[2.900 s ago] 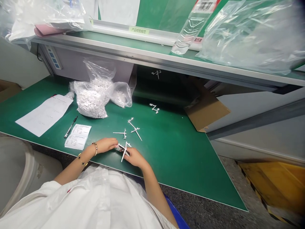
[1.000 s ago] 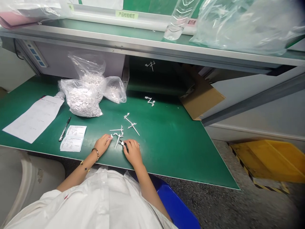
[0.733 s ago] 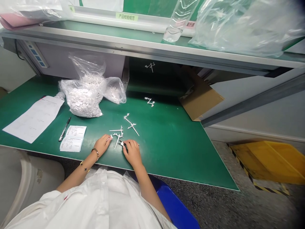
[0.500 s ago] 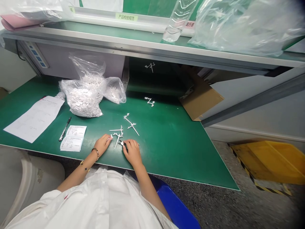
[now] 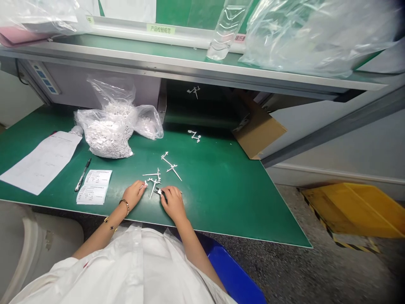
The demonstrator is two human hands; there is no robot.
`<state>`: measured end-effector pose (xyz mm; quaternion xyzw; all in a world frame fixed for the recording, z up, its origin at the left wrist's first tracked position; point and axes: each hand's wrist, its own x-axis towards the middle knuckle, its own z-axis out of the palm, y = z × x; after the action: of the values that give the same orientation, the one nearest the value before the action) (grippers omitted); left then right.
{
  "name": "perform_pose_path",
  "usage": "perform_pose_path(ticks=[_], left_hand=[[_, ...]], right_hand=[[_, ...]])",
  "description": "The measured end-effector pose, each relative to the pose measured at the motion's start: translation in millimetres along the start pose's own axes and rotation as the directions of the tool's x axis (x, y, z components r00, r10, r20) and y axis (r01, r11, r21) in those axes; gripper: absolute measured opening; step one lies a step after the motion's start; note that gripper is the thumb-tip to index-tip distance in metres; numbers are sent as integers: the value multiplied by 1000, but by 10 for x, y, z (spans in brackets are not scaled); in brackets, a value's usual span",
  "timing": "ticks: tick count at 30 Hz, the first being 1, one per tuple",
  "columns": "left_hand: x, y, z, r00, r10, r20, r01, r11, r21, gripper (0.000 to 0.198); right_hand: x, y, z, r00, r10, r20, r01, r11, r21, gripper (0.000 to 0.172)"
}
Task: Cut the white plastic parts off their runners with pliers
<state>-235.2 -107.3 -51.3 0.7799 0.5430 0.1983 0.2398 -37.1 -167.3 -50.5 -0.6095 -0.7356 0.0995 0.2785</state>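
Note:
My left hand (image 5: 134,195) rests at the front of the green table, its thumb and forefinger closed on a small white plastic piece (image 5: 146,183). In my right hand (image 5: 174,204) is a pair of small cutting pliers (image 5: 158,191), with the jaws pointing left and the handles mostly hidden under my fingers. Between the two hands lies a thin white plastic sprue (image 5: 153,185). Just beyond it is another sprue (image 5: 152,174), and a longer branched one (image 5: 171,166) lies farther to the right.
Clear bags of small white parts (image 5: 109,137) stand at the back left. A pen (image 5: 82,175), printed slips (image 5: 94,188) and a paper sheet (image 5: 42,158) lie left. A cardboard box (image 5: 261,131) stands back right. Overhead, a shelf (image 5: 133,52) carries a plastic bottle (image 5: 223,36).
The camera view has shifted slightly. Both hands stay in nearly the same place over the table, still holding the small white piece and the pliers.

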Motion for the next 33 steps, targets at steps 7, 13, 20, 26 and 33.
perform_pose_path(ticks=[7, 13, 20, 26, 33], left_hand=[[3, 9, -9, 1000, 7, 4, -7, 1000, -5, 31], [2, 29, -22, 1000, -9, 15, 9, 1000, -8, 31], [4, 40, -22, 1000, -9, 8, 9, 1000, -10, 30], [3, 30, -17, 1000, -7, 7, 7, 1000, 6, 30], [3, 28, -17, 1000, 2, -7, -2, 1000, 7, 28]], right_hand=[[3, -10, -12, 1000, 8, -2, -8, 1000, 5, 21], [7, -23, -29, 1000, 11, 1, -11, 1000, 10, 21], [8, -21, -26, 1000, 22, 2, -22, 1000, 13, 21], [11, -25, -34, 1000, 21, 3, -21, 1000, 18, 20], [5, -24, -31, 1000, 26, 7, -27, 999, 26, 20]])
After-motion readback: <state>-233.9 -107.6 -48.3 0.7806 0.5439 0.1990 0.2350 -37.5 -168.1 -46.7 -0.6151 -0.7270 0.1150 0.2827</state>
